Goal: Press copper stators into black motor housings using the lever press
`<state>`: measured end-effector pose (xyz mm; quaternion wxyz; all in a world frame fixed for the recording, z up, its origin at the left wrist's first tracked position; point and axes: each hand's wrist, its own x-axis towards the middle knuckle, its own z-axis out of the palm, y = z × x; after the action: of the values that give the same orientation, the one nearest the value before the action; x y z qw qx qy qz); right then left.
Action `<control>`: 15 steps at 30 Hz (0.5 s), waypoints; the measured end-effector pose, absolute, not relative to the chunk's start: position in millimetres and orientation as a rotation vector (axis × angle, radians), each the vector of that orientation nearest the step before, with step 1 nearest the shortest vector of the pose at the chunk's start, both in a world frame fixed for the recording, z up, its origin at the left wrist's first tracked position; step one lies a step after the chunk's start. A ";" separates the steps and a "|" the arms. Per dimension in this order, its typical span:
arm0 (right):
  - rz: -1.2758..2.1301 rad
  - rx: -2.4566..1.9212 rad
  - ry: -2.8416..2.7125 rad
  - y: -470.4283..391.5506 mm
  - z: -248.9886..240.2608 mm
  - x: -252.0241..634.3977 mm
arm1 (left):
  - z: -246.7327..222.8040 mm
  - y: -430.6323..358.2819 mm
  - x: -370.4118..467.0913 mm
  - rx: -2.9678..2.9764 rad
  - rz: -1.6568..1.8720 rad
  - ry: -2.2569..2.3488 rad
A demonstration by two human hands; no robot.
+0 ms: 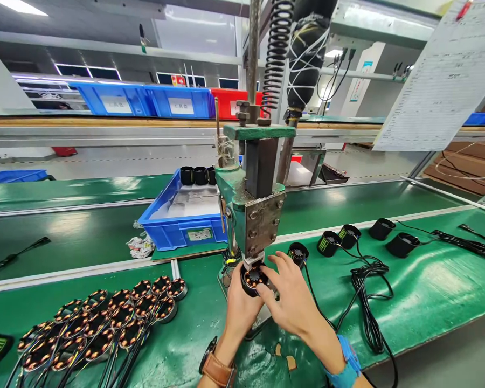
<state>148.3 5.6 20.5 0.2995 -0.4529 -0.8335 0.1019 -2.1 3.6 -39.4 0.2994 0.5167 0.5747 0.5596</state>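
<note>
Under the ram of a green bench press (253, 205), a black round motor housing (248, 290) has a stator with copper windings (255, 276) inside it. My left hand (242, 302) is wrapped round the housing from the left and below. From the right, my right hand (293, 299) grips its rim with thumb and forefinger, while the other fingers are spread. The press tool (254, 261) reaches down to the housing's back edge; whether it touches is unclear. Behind my right hand stands another black housing (298, 254) with a cable.
Several wired copper stators (121, 318) lie at left. Black housings (328, 243) and bundled cables (366, 302) occupy the right side. A blue bin (186, 231) holding black housings stands behind the press. A paper sheet (444, 81) hangs at upper right.
</note>
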 end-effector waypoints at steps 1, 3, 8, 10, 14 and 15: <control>0.270 -1.249 -2.216 4.6 20.3 142.5 | -39.3 3.3 -2.3 1.377 1.484 1.520; 0.272 -1.317 -2.209 2.5 18.3 131.5 | -37.9 2.9 -2.8 1.389 1.501 1.486; 0.372 -1.332 -2.117 2.4 9.9 118.4 | -34.7 3.4 -4.1 1.400 1.538 1.371; 0.413 -1.348 -2.075 4.3 9.5 119.9 | -35.3 3.8 -4.2 1.404 1.521 1.383; 0.474 -1.363 -2.051 3.1 12.3 122.6 | -39.0 3.3 -4.3 1.426 1.507 1.391; 0.485 -1.368 -2.048 1.6 12.1 121.4 | -40.2 2.9 -4.4 1.431 1.512 1.388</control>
<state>121.4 1.6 12.1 0.3106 -0.5180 -0.7756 0.1836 -4.4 2.9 -40.2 0.3144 0.5428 0.5265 0.5738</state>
